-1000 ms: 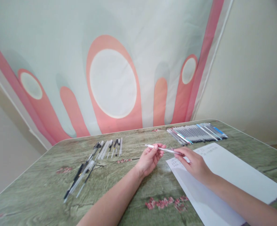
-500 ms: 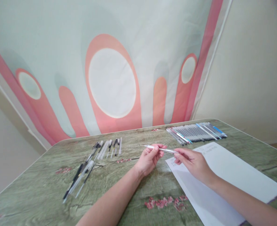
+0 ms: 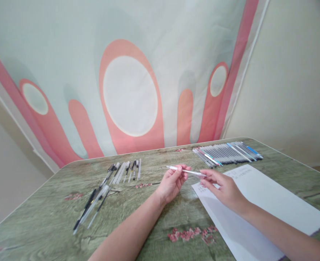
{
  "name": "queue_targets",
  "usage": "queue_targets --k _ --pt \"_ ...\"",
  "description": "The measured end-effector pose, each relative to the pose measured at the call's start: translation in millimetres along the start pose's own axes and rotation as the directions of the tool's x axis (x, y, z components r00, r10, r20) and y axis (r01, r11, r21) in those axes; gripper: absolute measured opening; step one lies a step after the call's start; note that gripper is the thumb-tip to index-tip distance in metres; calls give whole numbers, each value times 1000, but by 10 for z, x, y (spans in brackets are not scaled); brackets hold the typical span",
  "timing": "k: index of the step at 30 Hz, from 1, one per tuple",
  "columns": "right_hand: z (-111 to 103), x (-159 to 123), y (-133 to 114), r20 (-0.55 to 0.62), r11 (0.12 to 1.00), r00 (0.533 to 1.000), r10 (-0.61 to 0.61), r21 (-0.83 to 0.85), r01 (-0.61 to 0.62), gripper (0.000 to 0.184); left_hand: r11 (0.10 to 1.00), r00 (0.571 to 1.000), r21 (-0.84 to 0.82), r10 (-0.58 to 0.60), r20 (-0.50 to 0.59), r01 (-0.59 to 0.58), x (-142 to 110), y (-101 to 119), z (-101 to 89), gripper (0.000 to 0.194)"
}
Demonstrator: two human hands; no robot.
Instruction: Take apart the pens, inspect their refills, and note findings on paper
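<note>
Pen, pinched by left hand and right hand, runs crosswise, thin tip leftward.

Indoor room; home or office, I cannot tell remotely. Printed, pink-edged hanging, upper centre. Pale wall, upper right. Wood-and-blossom-patterned table, lower half.

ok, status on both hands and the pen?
Left hand pinching pen. Right hand at pen's right end, firmness of grip unclear. Pen crosswise between hands. Paper under right forearm; nothing seen blocking pen.
</note>
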State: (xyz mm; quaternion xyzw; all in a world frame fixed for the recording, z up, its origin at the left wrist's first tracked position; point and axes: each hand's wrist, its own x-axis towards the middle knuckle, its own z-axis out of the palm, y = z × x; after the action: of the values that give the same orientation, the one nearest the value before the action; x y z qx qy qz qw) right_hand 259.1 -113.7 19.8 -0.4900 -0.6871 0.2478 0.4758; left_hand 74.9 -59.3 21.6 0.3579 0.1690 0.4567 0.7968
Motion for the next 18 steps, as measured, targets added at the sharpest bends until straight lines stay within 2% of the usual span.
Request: queue_targets --k 3,5,7,11,15,18 --pt "-1 -22 45 -33 966 980 -198 -175 189 26 1000 1000 -7 -8 -5 8 0 -7 -6 18" --pt "-8 -27 61 -34 937 961 -273 -233 258 25 1000 1000 -9 -16 -5 16 1 -6 -11 18" --pt "-15 -27 69 -43 938 964 -264 -243 246 25 1000 1000 -9 -10 -6 10 4 0 -15 18" --pt "-8 -23 76 -17 976 987 -161 -150 156 26 1000 1000 -9 -1 -18 1 5 4 -19 17" --pt "15 -30 85 4 981 987 -161 -113 160 25 999 999 -12 -35 -31 34 -4 -17 -13 19" --pt "31 -37 80 7 990 993 -118 -76 118 26 999 998 -14 -40 -44 40 -11 -30 -6 19"
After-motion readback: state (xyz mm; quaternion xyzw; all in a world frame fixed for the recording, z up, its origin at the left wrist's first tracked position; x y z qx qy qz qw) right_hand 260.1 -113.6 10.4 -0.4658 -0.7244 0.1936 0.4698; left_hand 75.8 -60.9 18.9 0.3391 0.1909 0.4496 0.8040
